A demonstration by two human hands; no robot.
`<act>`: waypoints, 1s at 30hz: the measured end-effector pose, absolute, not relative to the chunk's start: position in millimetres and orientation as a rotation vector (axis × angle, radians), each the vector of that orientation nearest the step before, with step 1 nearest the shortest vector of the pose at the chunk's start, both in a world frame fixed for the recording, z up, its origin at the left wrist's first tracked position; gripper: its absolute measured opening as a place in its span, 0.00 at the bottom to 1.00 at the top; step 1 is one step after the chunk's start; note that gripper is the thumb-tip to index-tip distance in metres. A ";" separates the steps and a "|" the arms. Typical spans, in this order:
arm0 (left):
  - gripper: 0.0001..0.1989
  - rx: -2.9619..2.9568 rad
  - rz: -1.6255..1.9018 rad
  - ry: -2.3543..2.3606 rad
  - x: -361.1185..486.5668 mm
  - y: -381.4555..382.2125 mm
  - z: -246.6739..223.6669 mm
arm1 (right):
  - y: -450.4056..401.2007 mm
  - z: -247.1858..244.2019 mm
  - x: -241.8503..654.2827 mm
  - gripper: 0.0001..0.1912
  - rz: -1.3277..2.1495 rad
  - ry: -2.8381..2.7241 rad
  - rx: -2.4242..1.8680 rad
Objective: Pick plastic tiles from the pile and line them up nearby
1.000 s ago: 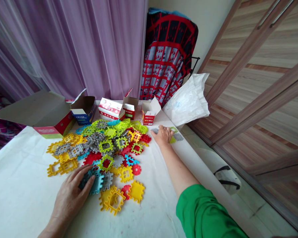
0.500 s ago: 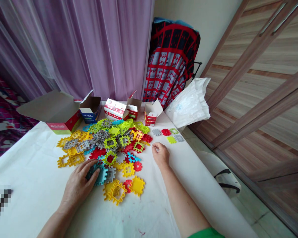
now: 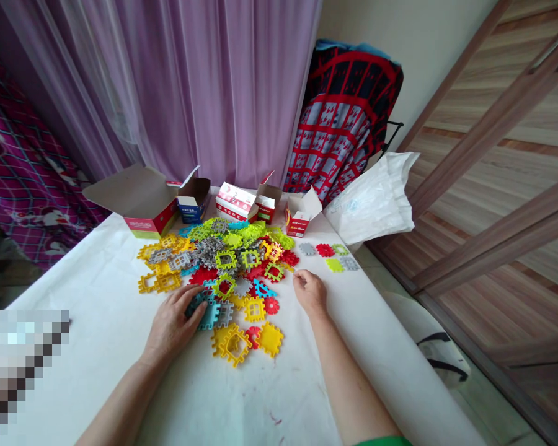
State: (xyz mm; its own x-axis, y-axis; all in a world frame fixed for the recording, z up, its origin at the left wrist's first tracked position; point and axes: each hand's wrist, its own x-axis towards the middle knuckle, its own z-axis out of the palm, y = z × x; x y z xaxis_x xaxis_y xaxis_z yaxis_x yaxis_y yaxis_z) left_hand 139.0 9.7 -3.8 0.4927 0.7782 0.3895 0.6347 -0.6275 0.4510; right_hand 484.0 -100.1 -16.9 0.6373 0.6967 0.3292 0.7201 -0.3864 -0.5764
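A mixed pile of notched plastic building tiles [image 3: 208, 253] lies on the white table [image 3: 260, 415]. My left hand [image 3: 177, 317] rests on the pile's near left side, thumb and fingers apart over blue tiles [image 3: 209, 315]. Part of the blue tiles is hidden under that hand. Right of them is a grey tile [image 3: 225, 314]. Closer to me lie a yellow frame tile [image 3: 235, 347], a solid yellow tile [image 3: 270, 339] and a partly covered red round piece [image 3: 253, 337]. My right hand [image 3: 310, 290] rests on the table right of the pile, fingers curled closed, nothing visible in them.
Beyond my right hand, several tiles lie apart, among them a red one [image 3: 325, 250] and a light green one [image 3: 334, 265]. Opened boxes line the far edge, including a large one [image 3: 149, 223] and a blue one [image 3: 192, 212]. A white bag [image 3: 376, 198] stands at the far right corner.
The view has turned left, so the table and everything on it appear farther right. Both hands keep their places: the left on the blue tiles, the right curled on the table.
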 end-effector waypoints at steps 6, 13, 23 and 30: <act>0.27 2.499 0.828 1.198 138.9 9.6 -3.5 | -97.5 -16.5 474.9 0.10 -0.116 -1.256 -1.941; 0.29 2.497 0.826 1.193 139.3 9.5 -2.0 | -95.7 -12.4 469.1 0.13 -0.133 -1.388 -1.914; 0.30 2.505 0.840 1.196 138.7 10.8 -3.8 | -87.5 -11.9 459.0 0.21 -0.154 -1.429 -2.053; 0.29 2.499 0.843 1.180 138.2 11.3 -2.5 | -87.6 -4.3 456.3 0.28 -0.114 -1.467 -2.148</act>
